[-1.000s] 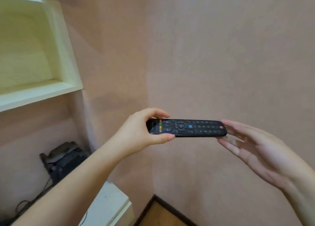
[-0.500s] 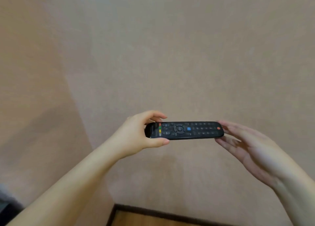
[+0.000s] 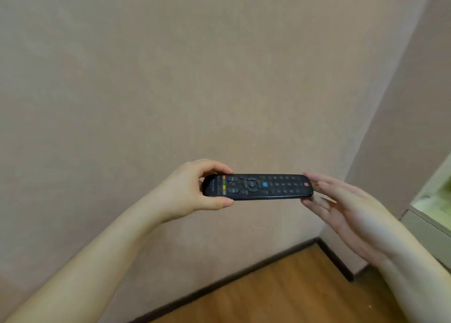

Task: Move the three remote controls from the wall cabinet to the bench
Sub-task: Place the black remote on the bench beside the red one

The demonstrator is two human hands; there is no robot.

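Note:
A black remote control with coloured buttons and a red power button lies level in mid-air in front of the wall. My left hand pinches its left end between thumb and fingers. My right hand has its fingers spread, and the fingertips touch the remote's right end from the side and below. Neither the wall cabinet nor the bench can be made out with certainty.
A beige wall fills most of the view and meets a second wall at a corner on the right. Wooden floor with a dark skirting board lies below. A pale furniture edge shows at the right border.
The view has swung to the right: the cabinet shelf and the dark device on the left are gone, and the room corner and furniture edge have appeared. Both hands keep the remote the same way.

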